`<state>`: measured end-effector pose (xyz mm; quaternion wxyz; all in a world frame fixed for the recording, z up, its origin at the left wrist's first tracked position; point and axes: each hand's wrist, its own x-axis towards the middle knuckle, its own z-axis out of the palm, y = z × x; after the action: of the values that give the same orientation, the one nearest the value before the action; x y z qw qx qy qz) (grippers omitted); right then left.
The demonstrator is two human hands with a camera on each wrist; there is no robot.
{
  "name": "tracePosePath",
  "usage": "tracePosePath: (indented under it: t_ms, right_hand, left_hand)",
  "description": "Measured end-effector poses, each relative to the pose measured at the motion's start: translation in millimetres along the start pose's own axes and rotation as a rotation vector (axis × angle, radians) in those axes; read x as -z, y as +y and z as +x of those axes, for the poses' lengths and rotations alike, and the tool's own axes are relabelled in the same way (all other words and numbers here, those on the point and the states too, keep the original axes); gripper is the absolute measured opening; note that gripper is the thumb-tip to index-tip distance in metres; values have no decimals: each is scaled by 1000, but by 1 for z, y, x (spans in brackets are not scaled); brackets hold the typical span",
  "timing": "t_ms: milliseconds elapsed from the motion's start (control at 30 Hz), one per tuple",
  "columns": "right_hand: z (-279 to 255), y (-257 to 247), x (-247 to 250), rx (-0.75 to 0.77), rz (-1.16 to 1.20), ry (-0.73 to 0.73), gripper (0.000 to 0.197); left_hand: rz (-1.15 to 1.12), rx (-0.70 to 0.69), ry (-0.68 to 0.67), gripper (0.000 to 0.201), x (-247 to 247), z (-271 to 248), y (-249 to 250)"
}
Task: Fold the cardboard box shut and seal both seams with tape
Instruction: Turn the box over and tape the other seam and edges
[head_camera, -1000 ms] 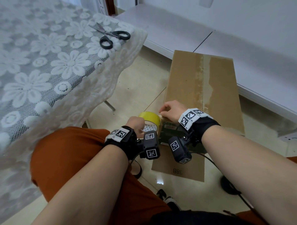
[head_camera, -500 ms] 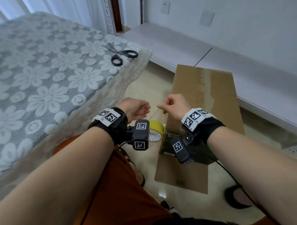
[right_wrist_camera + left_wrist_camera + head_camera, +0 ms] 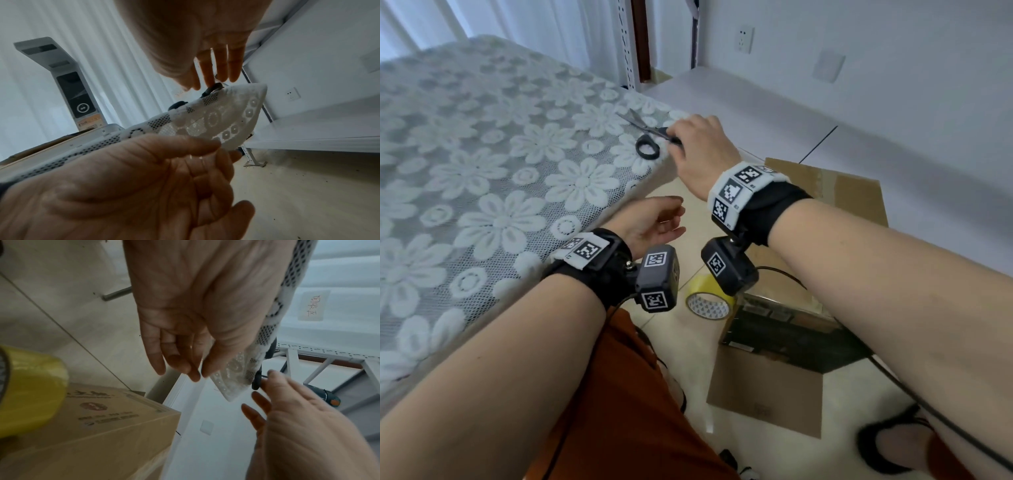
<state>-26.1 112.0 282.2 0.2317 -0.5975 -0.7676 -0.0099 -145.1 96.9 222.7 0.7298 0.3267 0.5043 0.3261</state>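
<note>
We record a worktop (image 3: 482,178) draped in white lace cloth with a raised daisy pattern, its corner hanging over a glossy cream tiled floor (image 3: 688,205). Beyond it stand white curtains, a white wall carrying a socket (image 3: 745,39) and a blank switch plate (image 3: 828,65), and a low white ledge (image 3: 756,102) along the wall.

On the floor lies the brown cardboard box (image 3: 835,205), flaps folded shut, with a strip of clear tape along its top seam; its dark printed end panel faces us. The left wrist view shows brown print and a round emblem on its side, too blurred to read. The roll of yellow tape (image 3: 709,298) stands on edge on the floor, touching the box's near corner.

A pair of black-handled steel scissors (image 3: 647,137) rests at the worktop's corner. Our right hand (image 3: 700,147) reaches over them, fingertips at the far handle loop; whether they have closed on it we cannot tell. Our left hand (image 3: 650,222) hangs beside the worktop edge, palm up, fingers relaxed, holding nothing.

A paper label with handwritten characters (image 3: 313,305) is seen behind the curtain; we cannot read it with certainty.
</note>
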Motion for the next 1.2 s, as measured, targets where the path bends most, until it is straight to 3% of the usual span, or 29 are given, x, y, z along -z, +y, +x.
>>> tracePosePath:
  t_ms: [100, 167, 300, 400, 533, 700, 833, 933, 1033, 1100, 1200]
  right_hand:
    - [8, 1, -3, -89, -48, -34, 28]
    - [11, 2, -2, -120, -54, -46, 30]
    - [3, 15, 3, -219, 59, 53, 22]
    - [-25, 33, 4, -311, 190, 116, 16]
    - [-78, 48, -2, -406, 281, 80, 9]
    - [-120, 60, -8, -519, 355, -35, 11]
    - [-138, 61, -6, -589, 626, -310, 18]
    - [-151, 60, -8, -787, 969, -466, 25]
    - [-165, 64, -18, -848, 980, -514, 17]
    - [-174, 69, -24, -877, 1006, -547, 11]
    - [-187, 74, -28, -980, 1114, -547, 22]
  left_hand:
    - [-102, 12, -112, 4, -7, -3, 2]
    - [-161, -7, -150, 14, -10, -2, 1]
    - [-203, -34, -182, 15, -18, -1, -3]
    - [-268, -87, -239, 26, -23, -3, -3]
    - [-329, -115, -367, 30, -27, -4, 1]
    - [-120, -112, -274, 15, -42, 1, -19]
    - [-71, -67, -215, 7, -47, 3, -36]
    - [83, -5, -127, 25, -47, 5, -49]
    - [484, -56, -66, 29, -47, 8, -62]
    - [636, -50, -103, 32, -47, 8, -65]
    - [699, 43, -206, 53, -42, 10, -66]
